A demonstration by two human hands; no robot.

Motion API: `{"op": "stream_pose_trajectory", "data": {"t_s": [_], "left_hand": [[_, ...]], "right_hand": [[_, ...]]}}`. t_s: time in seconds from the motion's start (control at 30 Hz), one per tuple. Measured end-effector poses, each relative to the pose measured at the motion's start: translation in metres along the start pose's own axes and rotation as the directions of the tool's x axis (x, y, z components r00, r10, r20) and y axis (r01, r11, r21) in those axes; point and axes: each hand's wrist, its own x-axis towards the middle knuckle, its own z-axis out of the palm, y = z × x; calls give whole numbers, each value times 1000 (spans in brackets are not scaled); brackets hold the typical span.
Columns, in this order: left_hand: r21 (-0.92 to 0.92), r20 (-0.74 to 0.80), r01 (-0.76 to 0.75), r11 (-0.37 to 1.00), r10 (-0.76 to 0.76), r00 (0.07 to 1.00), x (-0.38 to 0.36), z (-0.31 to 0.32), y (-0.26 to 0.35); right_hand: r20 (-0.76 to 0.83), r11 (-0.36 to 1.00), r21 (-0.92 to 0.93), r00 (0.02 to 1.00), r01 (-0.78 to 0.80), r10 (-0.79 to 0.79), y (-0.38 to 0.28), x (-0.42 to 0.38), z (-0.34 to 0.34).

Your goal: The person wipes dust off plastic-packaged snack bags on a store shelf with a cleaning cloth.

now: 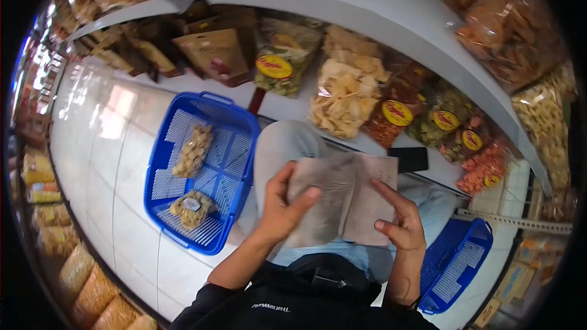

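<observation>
An open notebook (342, 195) with worn, brownish pages rests over my lap, between my two hands. My left hand (284, 205) holds its left side, with the thumb over the page and the fingers partly behind it. On the right page lies the index finger of my right hand (400, 220), and the thumb presses near the lower right edge. Faint writing shows on the right page, too small to read. A dark phone (408, 159) lies just beyond the notebook's upper right corner.
To the left, a blue basket (156, 177) holds two snack bags (193, 151). Another blue basket (455, 263) stands at the lower right. Ahead, a white shelf (293, 110) carries bagged chips (345, 95) and a brown pouch (214, 55), beneath an upper shelf (367, 6).
</observation>
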Motion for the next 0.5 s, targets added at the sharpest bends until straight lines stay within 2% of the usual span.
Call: {"op": "stream_pose_trajectory", "data": {"t_s": [0.03,0.07,0.1,0.13,0.2,0.23,0.3,0.33,0.37,0.4,0.47,0.5], "left_hand": [[138,27,-76,987,73,997,-1,0,-3],[133,123,-55,990,39,992,-4,2,-9],[133,211,-29,991,0,978,-6,4,-13],[187,242,67,980,-112,964,-10,12,6],[214,287,67,975,-128,949,-16,19,23],[190,316,-32,981,-30,948,-18,20,21],[165,375,-273,948,195,906,-23,10,20],[240,340,-294,925,204,918,-27,1,24],[306,315,-316,898,217,924,-33,-10,31],[361,296,-337,870,235,926,-39,-21,38],[364,59,-264,893,260,964,-50,-55,48],[535,-44,-256,805,329,943,-50,-80,49]], "right_hand": [[20,998,-30,998,-52,53,-7,6,14],[48,993,-56,993,-103,106,-5,13,26],[62,992,101,995,-81,75,28,5,27],[89,984,156,993,-85,72,34,9,38],[122,961,258,990,-96,66,30,15,58],[-44,924,353,983,-149,176,20,18,78],[18,943,265,978,-203,206,33,22,69],[33,952,215,975,-220,218,40,23,62],[-44,960,191,975,-204,216,53,24,63],[-76,945,258,971,-201,227,57,25,66],[-155,909,374,954,-182,255,59,27,70],[-131,925,343,966,-165,221,65,27,66]]}}
